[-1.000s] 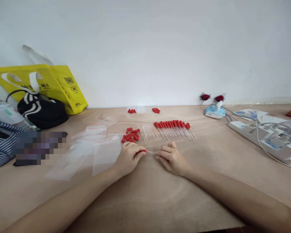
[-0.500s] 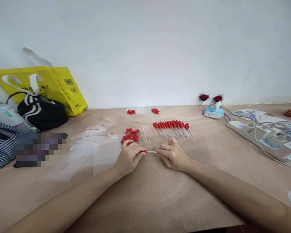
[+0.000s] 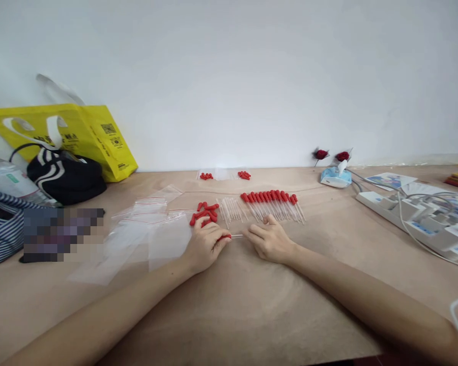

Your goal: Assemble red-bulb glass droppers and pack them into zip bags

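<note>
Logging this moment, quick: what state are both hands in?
Left hand: closed, pinching a red bulb with a clear tube.
Right hand: by the tube's tip; whether gripping cannot be told.

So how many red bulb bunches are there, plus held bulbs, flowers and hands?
Small back clusters of red bulbs: 2
Loose heap of red bulbs: 1
Row of red-topped tubes: 1
Held red bulb: 1
Dark red flowers: 2
Left hand and right hand: 2
Total: 9

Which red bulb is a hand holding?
The red bulb pinched in the left hand, a clear tube sticking out; all the others lie unheld.
</note>
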`<state>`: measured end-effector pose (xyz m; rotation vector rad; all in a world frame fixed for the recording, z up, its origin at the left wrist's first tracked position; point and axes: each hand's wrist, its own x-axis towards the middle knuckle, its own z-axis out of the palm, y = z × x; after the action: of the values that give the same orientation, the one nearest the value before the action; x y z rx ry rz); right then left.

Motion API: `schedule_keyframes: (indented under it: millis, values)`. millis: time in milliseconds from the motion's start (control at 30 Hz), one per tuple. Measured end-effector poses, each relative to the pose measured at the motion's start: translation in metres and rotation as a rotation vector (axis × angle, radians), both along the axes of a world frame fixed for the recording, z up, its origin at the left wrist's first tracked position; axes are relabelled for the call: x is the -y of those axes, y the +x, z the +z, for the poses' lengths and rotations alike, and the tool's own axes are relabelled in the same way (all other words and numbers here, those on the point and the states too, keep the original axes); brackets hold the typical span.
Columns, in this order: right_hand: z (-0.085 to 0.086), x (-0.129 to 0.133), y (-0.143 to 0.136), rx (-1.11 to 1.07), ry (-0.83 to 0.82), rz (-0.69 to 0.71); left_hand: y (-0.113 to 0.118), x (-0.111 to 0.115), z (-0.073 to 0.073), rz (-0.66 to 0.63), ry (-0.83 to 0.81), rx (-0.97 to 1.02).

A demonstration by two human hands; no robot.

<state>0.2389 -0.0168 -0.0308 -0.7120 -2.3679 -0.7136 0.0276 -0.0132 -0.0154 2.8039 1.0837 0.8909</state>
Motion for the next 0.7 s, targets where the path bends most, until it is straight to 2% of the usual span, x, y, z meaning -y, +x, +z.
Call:
schedule_keyframes:
  millis: [267, 700]
  values:
    - [-0.0014, -0.0012, -0.0059, -0.094, -0.170, -0.033, 0.0017, -0.0016, 0.0000, -0.044, 0.075, -0.047]
    - [0.0010, -0.0014, -0.0075, -0.084, -0.308, -0.036, -0.0027, -0.0052, 0.0053, -0.086, 0.083, -0.105]
